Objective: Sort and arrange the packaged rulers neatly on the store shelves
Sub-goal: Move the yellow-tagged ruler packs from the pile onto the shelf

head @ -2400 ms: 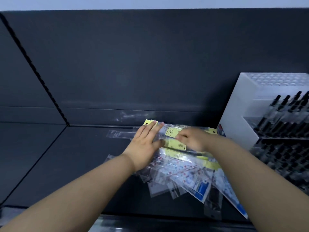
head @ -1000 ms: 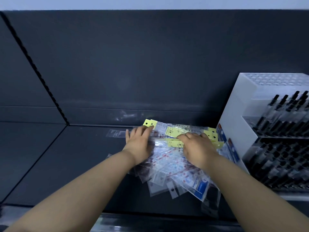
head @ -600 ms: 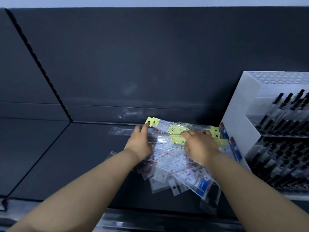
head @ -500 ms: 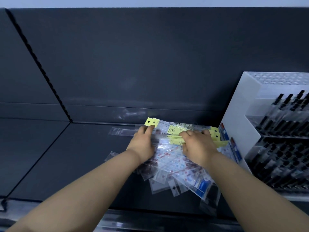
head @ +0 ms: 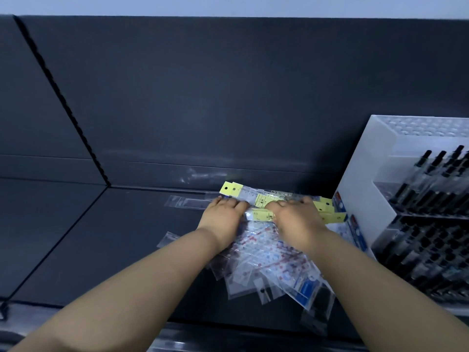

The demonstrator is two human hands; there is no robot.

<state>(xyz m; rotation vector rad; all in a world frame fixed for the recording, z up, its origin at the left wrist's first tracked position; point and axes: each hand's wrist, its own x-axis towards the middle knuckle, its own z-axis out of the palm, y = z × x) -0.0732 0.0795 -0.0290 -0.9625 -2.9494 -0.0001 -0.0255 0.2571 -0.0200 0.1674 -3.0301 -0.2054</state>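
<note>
A loose heap of packaged rulers (head: 269, 260) in clear sleeves lies on the dark shelf (head: 106, 240), fanned toward its front edge. On top at the back lie rulers with yellow header cards (head: 256, 196), running left to right. My left hand (head: 223, 219) rests on the left end of these yellow-carded packs, fingers curled over them. My right hand (head: 297, 219) presses on their right part, fingers bent on the packs. Both hands hide the middle of the heap.
A white display rack (head: 365, 179) full of black-capped pens stands at the right, touching the heap. A stray clear sleeve (head: 185, 201) lies left of the hands near the back wall. The shelf's dark back panel rises behind; a seam divides the shelf on the left.
Both hands have slid slightly toward the back wall on the yellow-carded packs and their fingers have curled tighter. The heap itself has barely shifted.
</note>
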